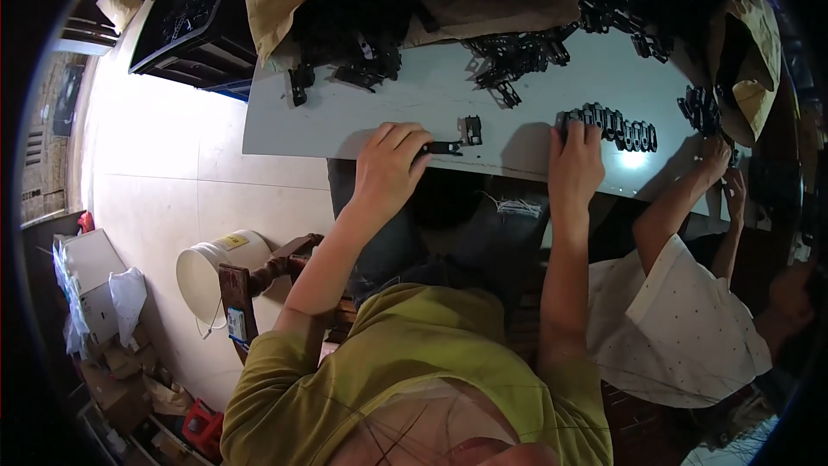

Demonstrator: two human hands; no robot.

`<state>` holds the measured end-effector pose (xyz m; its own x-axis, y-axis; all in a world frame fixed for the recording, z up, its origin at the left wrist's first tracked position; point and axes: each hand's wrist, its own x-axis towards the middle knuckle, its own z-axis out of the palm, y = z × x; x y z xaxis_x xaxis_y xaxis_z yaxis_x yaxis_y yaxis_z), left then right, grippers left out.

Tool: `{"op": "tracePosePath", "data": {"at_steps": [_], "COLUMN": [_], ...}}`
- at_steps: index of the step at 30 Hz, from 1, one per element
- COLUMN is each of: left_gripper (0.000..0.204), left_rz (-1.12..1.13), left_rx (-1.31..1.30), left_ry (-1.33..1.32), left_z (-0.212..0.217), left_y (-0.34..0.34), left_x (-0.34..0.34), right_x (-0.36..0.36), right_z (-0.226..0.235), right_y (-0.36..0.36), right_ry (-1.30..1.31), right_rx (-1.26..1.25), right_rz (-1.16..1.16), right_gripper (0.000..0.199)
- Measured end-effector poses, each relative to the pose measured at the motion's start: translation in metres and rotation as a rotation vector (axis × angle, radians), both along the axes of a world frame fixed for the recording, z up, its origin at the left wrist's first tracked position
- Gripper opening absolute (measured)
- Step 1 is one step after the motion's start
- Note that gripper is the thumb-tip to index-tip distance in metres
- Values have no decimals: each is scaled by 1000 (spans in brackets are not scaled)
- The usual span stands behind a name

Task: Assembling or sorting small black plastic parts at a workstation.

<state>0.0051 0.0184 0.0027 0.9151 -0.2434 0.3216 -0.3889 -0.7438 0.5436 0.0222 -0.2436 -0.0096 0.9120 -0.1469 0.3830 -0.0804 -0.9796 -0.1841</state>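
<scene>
Left hand (390, 164) is closed on one black clip (442, 148); right hand (574, 164) rests with fingers spread flat on one row of clips (614, 125) on the table (345, 112).

Both forearms extend forward, bare below olive sleeves. Left hand (388, 168): fingers curled, pinching closed. Right hand (575, 164): palm down, fingers pressed flat and together.

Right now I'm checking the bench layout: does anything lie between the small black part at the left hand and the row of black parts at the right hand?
Nothing visible. The left hand pinches a small black part at the table's near edge. Another small part sits just behind, off the path. Bare tabletop runs to the row of parts at the right hand.
</scene>
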Motion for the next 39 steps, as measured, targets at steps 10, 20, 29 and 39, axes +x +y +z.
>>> {"op": "tracePosePath", "data": {"at_steps": [10,20,29,39], "left_gripper": [27,30,28,30], "left_rz": [-46,-140,-151,-141], "left_rx": [-327,-533,-809,-932], "left_ry": [312,531,476,577], "left_z": [-2,16,23,10], "left_y": [0,-13,-19,-13], "left_x": [-5,-11,-16,-20], "right_x": [-10,-39,-45,-53], "right_z": [7,45,50,28], "right_y": [15,63,53,51], "right_ry": [134,147,302,534], "right_rx": [364,505,864,1316], "right_rz": [191,645,567,517], "right_gripper": [25,34,30,21]}}
